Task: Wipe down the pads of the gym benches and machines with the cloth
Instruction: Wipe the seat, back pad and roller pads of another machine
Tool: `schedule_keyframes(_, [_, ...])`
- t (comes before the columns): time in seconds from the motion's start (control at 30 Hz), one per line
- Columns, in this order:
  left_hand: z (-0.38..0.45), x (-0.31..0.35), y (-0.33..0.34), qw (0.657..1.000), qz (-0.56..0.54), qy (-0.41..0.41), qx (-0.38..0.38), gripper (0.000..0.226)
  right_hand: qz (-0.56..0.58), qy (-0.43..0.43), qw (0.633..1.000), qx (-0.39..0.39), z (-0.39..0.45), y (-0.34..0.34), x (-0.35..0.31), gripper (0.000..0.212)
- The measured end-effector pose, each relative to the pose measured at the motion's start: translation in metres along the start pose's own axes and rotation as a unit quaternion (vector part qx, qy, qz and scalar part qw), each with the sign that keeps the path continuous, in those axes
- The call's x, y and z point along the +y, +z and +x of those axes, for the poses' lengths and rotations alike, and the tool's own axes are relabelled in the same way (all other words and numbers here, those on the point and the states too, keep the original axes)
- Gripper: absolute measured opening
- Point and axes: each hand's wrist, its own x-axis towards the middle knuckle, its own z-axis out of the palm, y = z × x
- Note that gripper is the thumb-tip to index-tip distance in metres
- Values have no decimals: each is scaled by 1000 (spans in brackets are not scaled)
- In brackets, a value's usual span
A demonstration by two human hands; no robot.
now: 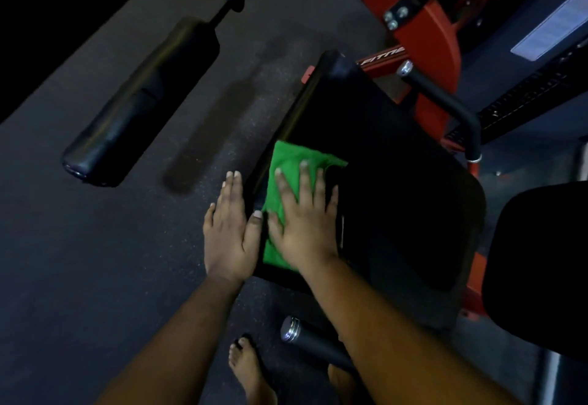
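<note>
Dark gym floor (95, 245); seat pad (397, 182) runs 11-to-5. Your right hand (302, 226), fingers flat, presses cloth (286, 163); unwiped pad lies w/ 2 o'clock. Left hand (227, 229) flat on pad's edge.

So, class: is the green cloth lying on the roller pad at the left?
No, the green cloth lies on the flat seat pad under the right hand; the roller pad is bare.

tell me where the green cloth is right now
In the head view, the green cloth lies flat on the left edge of the black seat pad, pressed under the right hand, with the left hand beside it.
</note>
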Motion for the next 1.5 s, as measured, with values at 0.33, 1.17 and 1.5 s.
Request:
schedule_keyframes(0.33, [3,0,-3,999,-32,-28,-8,74,-16,-122,992,-17,9,1,-4,73])
schedule_keyframes(1.17, [108,41,22,993,86,-5,-84,80,16,-47,998,49,124,-22,73,74])
schedule_keyframes(1.5, [110,42,26,975,177,42,-125,77,38,20,999,24,214,-35,126,75])
